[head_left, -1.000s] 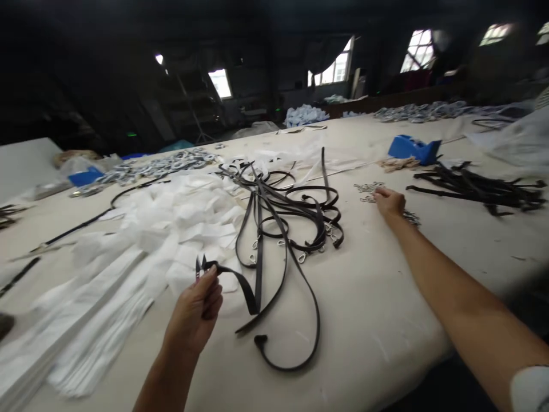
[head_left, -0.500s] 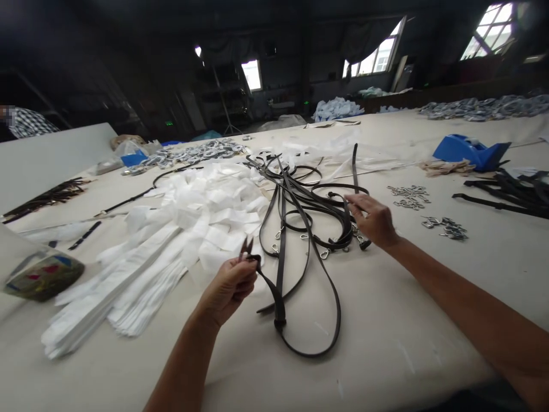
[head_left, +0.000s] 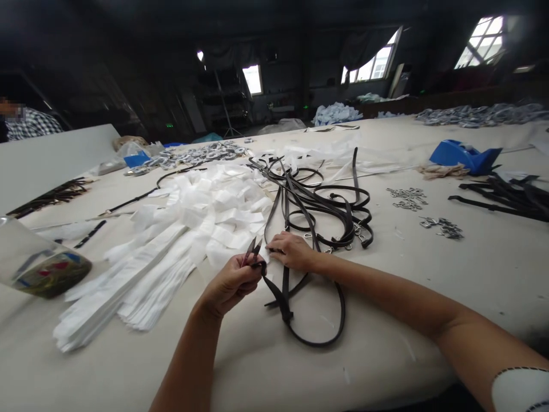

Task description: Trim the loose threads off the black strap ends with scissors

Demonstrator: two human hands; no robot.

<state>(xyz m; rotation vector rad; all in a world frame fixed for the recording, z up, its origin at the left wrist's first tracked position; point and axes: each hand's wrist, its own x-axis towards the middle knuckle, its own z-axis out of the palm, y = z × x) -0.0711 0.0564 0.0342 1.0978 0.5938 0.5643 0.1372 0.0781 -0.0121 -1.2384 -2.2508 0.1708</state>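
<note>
My left hand [head_left: 235, 286] is closed around a small pair of thread snips [head_left: 252, 252], whose two blades point up and stand apart. The same hand pinches the end of a black strap [head_left: 274, 289], which runs down through a keeper into a loop on the table. Just right of it, my right hand [head_left: 294, 252] has its fingers bent together on another black strap [head_left: 267, 226] of the pile; the fingertips partly hide the contact. Beyond it lies a tangle of black straps [head_left: 338, 214] with metal snap hooks [head_left: 359, 230] at some ends.
White fabric strips [head_left: 206, 200] heap at left, beside a clear container [head_left: 47, 274]. On the right lie small metal hooks [head_left: 441, 227], a blue tape dispenser [head_left: 465, 155] and more black straps [head_left: 506, 194]. A person in a checked shirt [head_left: 36, 123] is at far left.
My right hand has moved left and nearer, from the right side of the strap tangle to beside my left hand. The left hand keeps its hold on the snips and strap.
</note>
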